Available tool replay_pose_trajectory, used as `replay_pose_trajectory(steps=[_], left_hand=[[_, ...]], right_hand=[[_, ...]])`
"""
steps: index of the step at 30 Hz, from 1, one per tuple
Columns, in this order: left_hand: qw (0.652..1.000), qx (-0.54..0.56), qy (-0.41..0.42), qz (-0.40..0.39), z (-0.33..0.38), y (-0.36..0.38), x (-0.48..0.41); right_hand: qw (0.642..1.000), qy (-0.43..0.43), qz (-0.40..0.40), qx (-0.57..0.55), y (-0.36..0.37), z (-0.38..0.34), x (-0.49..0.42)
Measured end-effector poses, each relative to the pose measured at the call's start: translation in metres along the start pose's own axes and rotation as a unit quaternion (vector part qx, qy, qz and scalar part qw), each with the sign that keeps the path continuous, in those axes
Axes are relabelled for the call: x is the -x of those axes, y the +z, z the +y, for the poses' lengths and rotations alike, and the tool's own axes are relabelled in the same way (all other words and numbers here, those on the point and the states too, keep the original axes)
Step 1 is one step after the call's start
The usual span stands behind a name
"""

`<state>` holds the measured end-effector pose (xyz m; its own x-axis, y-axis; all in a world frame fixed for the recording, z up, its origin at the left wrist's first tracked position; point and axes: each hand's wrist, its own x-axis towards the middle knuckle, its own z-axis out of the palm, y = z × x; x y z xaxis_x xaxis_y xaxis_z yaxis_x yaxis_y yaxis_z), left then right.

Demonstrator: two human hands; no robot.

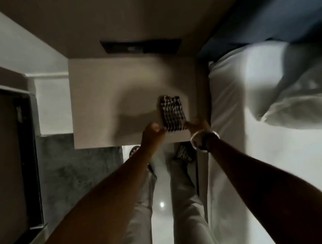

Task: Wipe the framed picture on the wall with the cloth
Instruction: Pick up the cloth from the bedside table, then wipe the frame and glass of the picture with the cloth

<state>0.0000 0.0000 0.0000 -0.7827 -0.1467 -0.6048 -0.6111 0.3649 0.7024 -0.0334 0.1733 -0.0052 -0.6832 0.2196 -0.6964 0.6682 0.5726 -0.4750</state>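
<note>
A folded black-and-white checked cloth (172, 112) lies on a beige bedside table (97, 101), near its front right corner. My left hand (152, 132) has its fingers curled on the cloth's near left corner. My right hand (196, 126), with a watch and bangle on the wrist, holds the near right corner. The cloth still rests flat on the tabletop. The frame is blurred, so the finger grip is hard to make out. No framed picture on a wall is clearly in view.
A bed with white sheet (281, 168) and pillow (298, 106) runs along the right, close to the table. A dark switch panel (141, 45) sits on the wall behind the table. A dark-framed panel (27, 153) stands at left. My legs and feet are on the glossy floor (161, 204).
</note>
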Motion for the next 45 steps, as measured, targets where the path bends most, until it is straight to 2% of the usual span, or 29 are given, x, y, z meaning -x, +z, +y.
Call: replay_pose_trajectory(steps=[2, 6, 11, 16, 19, 22, 25, 30, 34, 39, 44, 45], left_hand=[[0.998, 0.045, -0.031, -0.003, -0.019, 0.027, -0.033], [0.981, 0.152, -0.119, -0.018, -0.072, 0.066, -0.087], [0.951, 0.218, -0.219, -0.020, -0.175, 0.117, -0.113], [0.924, 0.247, -0.284, -0.067, -0.216, 0.126, -0.131], [0.880, 0.330, -0.317, -0.124, -0.221, 0.115, -0.119], [0.845, 0.421, -0.290, -0.160, -0.217, 0.103, -0.106], [0.854, 0.416, -0.257, -0.179, -0.189, 0.083, -0.096], [0.886, 0.356, -0.218, -0.200, -0.128, 0.038, -0.061], [0.929, 0.256, -0.168, -0.207, -0.057, -0.005, -0.009], [0.978, 0.141, -0.019, -0.153, 0.061, -0.056, 0.048], [0.979, 0.013, 0.135, -0.154, 0.177, -0.088, 0.114], [0.973, -0.009, 0.162, -0.163, 0.194, -0.095, 0.128]], right_hand=[[0.999, -0.001, 0.033, -0.018, 0.024, 0.006, -0.038], [1.000, 0.014, 0.011, 0.003, 0.091, 0.023, -0.098], [0.997, 0.052, 0.039, -0.034, 0.180, 0.108, -0.127], [0.975, 0.161, -0.121, -0.097, 0.186, 0.146, -0.153], [0.956, 0.183, -0.180, -0.141, 0.174, 0.151, -0.145], [0.904, 0.220, -0.248, -0.269, 0.161, 0.143, -0.124], [0.835, 0.230, -0.313, -0.390, 0.141, 0.120, -0.104], [0.811, 0.227, -0.333, -0.424, 0.089, 0.075, -0.049], [0.800, 0.134, -0.362, -0.459, 0.034, 0.034, 0.025], [0.765, 0.003, -0.358, -0.536, -0.047, -0.036, 0.106], [0.701, -0.081, -0.296, -0.644, -0.127, -0.071, 0.188], [0.677, -0.086, -0.282, -0.674, -0.138, -0.072, 0.201]])
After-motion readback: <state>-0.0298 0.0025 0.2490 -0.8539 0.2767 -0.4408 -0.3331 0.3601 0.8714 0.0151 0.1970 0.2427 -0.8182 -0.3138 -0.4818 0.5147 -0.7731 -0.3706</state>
